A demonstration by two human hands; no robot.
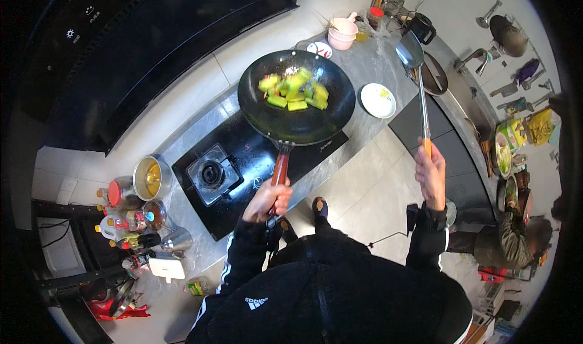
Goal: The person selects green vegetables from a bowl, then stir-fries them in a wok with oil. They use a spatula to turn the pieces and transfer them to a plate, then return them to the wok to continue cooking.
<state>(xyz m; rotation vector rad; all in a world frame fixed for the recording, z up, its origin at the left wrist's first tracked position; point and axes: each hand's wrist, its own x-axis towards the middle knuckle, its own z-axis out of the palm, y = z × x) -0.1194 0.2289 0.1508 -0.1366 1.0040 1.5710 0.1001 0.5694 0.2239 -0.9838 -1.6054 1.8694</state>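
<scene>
My left hand point(268, 199) is wrapped round the red-brown handle of a black wok point(258, 119), which is over the right part of the black gas hob point(243, 149). Chunks of green vegetable point(297, 95) lie bunched in the wok, some of them blurred. In my right hand point(431, 172), the orange end of a long-handled metal spatula point(423, 95) is gripped. Its blade points up and away, off to the right of the wok and apart from it. A small white plate point(378, 101) with a few yellowish bits sits on the counter between wok and spatula.
Left of the hob stand a metal pot point(141, 178) and several bottles point(136, 241). Pink bowls point(342, 34) and a black kettle point(421, 28) are at the back. A faucet point(477, 57) rises over the sink at right. Another person point(516, 244) is at the far right.
</scene>
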